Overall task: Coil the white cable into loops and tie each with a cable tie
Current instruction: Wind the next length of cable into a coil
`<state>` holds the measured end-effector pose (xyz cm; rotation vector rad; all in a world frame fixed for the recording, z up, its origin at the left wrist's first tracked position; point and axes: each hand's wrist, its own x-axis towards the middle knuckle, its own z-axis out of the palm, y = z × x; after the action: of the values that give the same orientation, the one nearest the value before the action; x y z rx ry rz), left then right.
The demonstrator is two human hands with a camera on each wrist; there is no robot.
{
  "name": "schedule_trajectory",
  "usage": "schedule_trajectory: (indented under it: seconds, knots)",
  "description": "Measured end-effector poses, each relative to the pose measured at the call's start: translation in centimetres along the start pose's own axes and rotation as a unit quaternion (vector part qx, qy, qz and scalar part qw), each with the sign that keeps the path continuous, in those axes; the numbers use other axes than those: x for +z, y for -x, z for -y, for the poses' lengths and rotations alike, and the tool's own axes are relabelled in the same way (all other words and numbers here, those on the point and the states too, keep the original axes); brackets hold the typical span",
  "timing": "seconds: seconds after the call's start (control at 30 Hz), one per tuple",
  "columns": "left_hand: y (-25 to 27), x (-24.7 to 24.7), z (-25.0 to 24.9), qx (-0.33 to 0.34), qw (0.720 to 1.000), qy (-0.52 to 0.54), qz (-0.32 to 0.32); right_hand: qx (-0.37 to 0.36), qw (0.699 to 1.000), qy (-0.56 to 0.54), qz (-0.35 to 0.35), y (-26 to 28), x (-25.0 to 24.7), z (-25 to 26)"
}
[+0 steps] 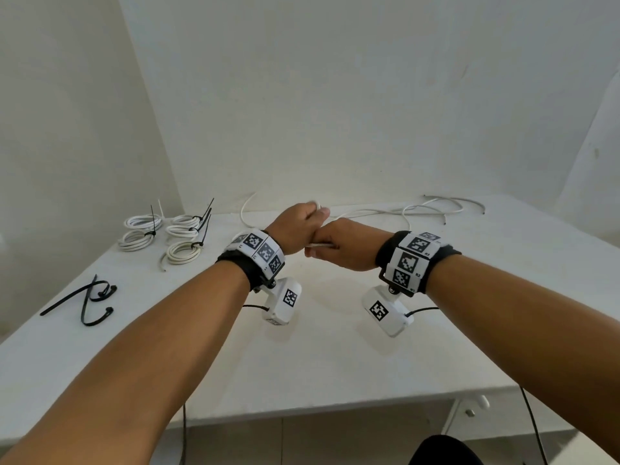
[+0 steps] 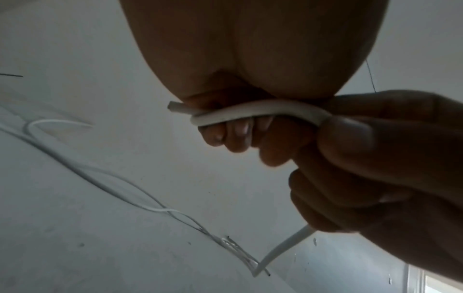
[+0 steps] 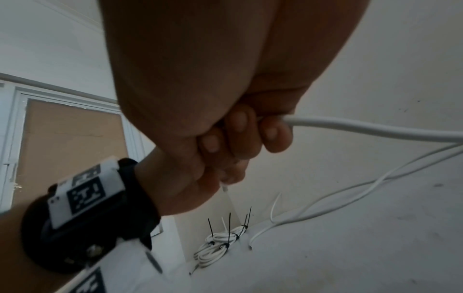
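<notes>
My left hand [image 1: 298, 226] and right hand [image 1: 339, 246] meet fist to fist above the middle of the table, both gripping one white cable [image 1: 318, 245]. In the left wrist view the cable's cut end [image 2: 175, 108] sticks out past my curled left fingers [image 2: 233, 134], and the cable [image 2: 250, 111] bends into the right hand [image 2: 375, 158]. The right wrist view has my right fingers [image 3: 240, 134] wrapped round the cable [image 3: 375, 128], which trails away to the table. Its loose length [image 1: 419, 209] lies tangled at the back right.
Several tied white coils [image 1: 181, 251] with black ties sit at the back left of the white table [image 1: 335, 364]. Loose black cable ties [image 1: 90, 297] lie near the left edge. Walls close in behind and on the left.
</notes>
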<state>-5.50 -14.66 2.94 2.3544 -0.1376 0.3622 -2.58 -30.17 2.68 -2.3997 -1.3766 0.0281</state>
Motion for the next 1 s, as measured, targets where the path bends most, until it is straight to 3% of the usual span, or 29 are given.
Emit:
schedule_trajectory:
  seconds: [0.2, 0.33, 0.43, 0.6, 0.73, 0.83, 1.0]
  knots:
    - [1.3, 0.0, 0.6, -0.036, 0.991, 0.028, 0.127, -0.022, 0.997, -0.051, -0.058, 0.2, -1.9, 0.1]
    - [1.8, 0.4, 0.6, -0.071, 0.963, 0.231, 0.122, -0.019, 0.991, -0.084, -0.099, -0.1, -3.2, -0.3]
    - [2.2, 0.5, 0.8, -0.096, 0.936, 0.307, 0.139, 0.002, 0.983, -0.131, -0.126, -0.1, -4.4, -1.1]
    - [3.4, 0.2, 0.6, -0.066, 0.902, 0.392, 0.168, 0.0, 0.972, -0.185, -0.144, 0.0, -5.3, -2.2]
    - [3.9, -0.5, -0.9, -0.02, 0.878, 0.455, 0.147, 0.0, 0.939, -0.287, -0.191, -0.6, -4.3, -2.9]
    - [3.9, -1.2, -2.0, 0.004, 0.858, 0.493, 0.14, -0.009, 0.915, -0.363, -0.177, -0.9, -2.8, -2.6]
    - [3.8, -1.6, -2.4, 0.057, 0.828, 0.543, 0.126, -0.001, 0.907, -0.394, -0.149, -1.4, -0.6, -1.5]
